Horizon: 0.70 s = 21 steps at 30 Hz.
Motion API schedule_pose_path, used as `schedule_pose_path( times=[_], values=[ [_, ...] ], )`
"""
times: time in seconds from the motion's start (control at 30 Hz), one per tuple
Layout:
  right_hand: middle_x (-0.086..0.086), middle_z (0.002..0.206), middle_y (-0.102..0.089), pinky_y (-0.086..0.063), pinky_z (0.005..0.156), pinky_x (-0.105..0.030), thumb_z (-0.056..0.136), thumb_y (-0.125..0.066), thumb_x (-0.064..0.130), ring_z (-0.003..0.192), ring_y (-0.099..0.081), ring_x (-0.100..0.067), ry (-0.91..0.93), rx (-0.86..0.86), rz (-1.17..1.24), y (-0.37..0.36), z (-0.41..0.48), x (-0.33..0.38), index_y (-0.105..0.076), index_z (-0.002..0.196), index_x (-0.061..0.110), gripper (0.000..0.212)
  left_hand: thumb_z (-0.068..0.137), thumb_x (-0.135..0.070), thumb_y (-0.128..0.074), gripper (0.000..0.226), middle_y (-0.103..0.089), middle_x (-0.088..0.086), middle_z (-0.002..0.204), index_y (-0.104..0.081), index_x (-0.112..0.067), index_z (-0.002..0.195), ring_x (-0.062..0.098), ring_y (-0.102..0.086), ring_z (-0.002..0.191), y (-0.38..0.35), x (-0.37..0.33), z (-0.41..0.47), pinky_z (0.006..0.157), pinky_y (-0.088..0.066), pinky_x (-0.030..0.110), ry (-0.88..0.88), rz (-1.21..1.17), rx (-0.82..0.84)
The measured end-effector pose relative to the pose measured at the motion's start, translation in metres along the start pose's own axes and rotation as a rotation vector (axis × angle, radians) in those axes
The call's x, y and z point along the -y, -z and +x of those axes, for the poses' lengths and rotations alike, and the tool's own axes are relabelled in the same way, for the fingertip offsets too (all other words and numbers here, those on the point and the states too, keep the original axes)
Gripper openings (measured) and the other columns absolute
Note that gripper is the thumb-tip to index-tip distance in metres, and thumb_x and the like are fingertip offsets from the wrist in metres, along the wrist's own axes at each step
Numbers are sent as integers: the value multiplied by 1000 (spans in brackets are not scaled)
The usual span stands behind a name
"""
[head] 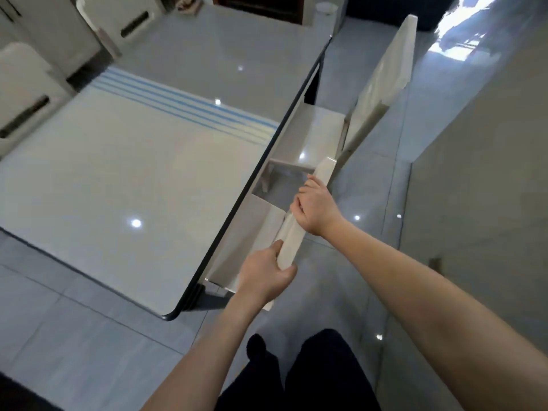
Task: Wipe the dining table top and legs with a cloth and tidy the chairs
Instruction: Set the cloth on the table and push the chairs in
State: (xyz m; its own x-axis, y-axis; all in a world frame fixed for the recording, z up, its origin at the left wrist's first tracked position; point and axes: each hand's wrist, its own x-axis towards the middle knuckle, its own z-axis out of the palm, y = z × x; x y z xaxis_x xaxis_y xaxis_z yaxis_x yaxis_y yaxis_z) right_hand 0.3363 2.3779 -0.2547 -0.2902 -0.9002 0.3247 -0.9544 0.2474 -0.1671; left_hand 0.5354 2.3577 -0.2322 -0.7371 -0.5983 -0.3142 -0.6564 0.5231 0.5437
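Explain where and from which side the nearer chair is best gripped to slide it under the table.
Grip the top rail of the nearer chair from behind, hands spread, as the left hand and right hand do: the rail is long and narrow, and the seat faces the table.

We note bare forearms, no sleeves in view; left hand (265, 275) and right hand (317, 207) ungloved, no rings; black trousers (311, 378) below.

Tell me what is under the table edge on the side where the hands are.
Two cream chair seats reach under the table edge: the near chair, gripped by both hands, and the far chair. How far they go under is hidden by the tabletop.
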Motion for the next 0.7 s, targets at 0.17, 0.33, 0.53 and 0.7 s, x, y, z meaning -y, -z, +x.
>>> schedule_pose_path(
  times=[0.17, 0.33, 0.53, 0.7],
  values=[
    [-5, 53, -54, -42, 94, -41, 86, -44, 20, 66, -51, -26, 100, -12, 8, -4, -1, -7, -64, 53, 7, 40, 74, -71, -37, 66, -71, 3, 99, -47, -36, 130, 28, -64, 95, -5, 3, 1, 72, -48, 33, 0, 53, 5],
    [-2, 57, -55, -40, 69, -36, 90, -42, 29, 61, -47, -24, 533, 117, 16, 0, 17, -52, -60, 61, 15, 37, 95, -54, -23, 46, -67, 4, 105, -54, -31, 120, 29, -62, 97, -3, -9, -4, 73, -45, 35, 147, 37, -5],
    [-5, 44, -55, -39, 48, -28, 87, -39, 34, 41, -53, -27, 604, 178, 4, 1, 63, -96, -58, 46, 12, 51, 98, -48, -18, 52, -63, 5, 72, -53, -20, 71, 28, -61, 71, -28, -56, -7, 64, -47, 35, 736, -15, -334],
    [-4, 40, -51, -31, 40, -20, 80, -39, 34, 32, -49, -27, 592, 216, 41, -8, 74, -101, -54, 43, 12, 46, 99, -41, -26, 59, -52, 4, 54, -48, -13, 52, 26, -53, 54, -24, -59, 8, 52, -37, 31, 929, -54, -510]
  ],
)
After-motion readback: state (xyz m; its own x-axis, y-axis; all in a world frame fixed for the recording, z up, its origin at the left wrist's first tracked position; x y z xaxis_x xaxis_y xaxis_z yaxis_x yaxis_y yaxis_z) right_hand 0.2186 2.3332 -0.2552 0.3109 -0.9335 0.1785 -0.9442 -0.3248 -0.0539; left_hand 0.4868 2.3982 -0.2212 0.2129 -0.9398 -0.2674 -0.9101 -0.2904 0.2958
